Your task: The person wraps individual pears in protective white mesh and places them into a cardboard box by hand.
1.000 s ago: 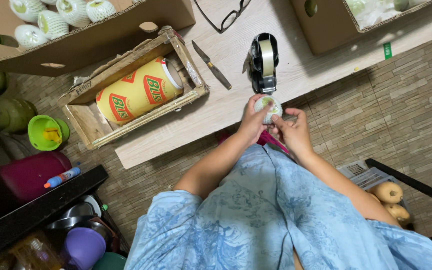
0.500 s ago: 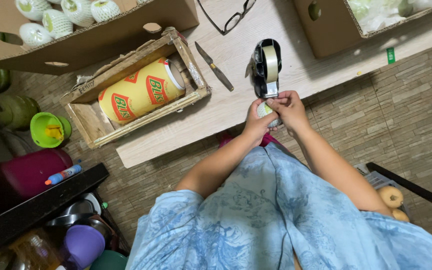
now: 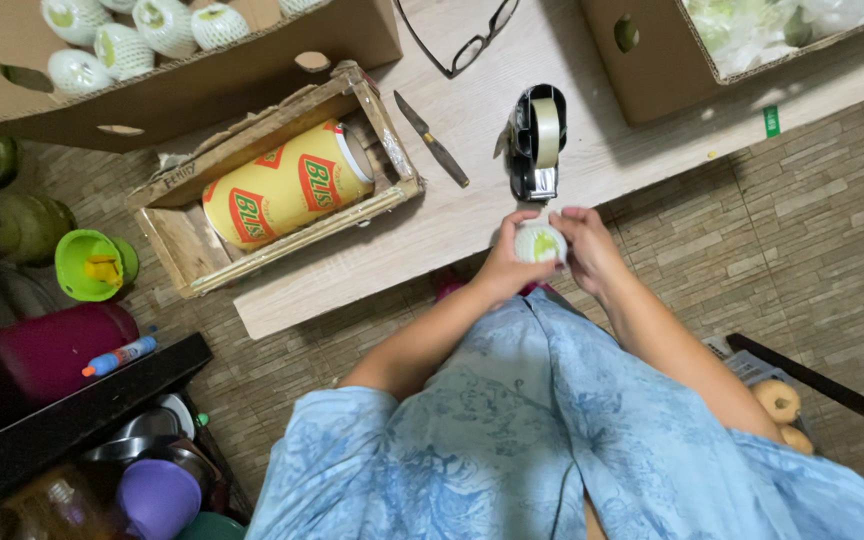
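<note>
Landmark: tape dispenser point(image 3: 537, 140) on wooden tabletop point(image 3: 472, 190).

Left hand point(image 3: 507, 265) just below dispenser, fingers curled round net-wrapped fruit point(image 3: 539, 243).

Right hand point(image 3: 587, 250) grips fruit's other side, fingertips pinching.

Judgement: keep fruit steady, close under dispenser; press tape flat on net.

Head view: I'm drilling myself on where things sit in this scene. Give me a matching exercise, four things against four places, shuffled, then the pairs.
Things:
1. tape dispenser
2. eyeglasses
3. yellow roll
4. wrapped fruit

Places:
A. lying inside the wooden crate
B. held between the left hand and right hand
C. on the tabletop just beyond the hands
D. at the top edge of the picture, on the tabletop

Pairs: 1-C, 2-D, 3-A, 4-B
</note>
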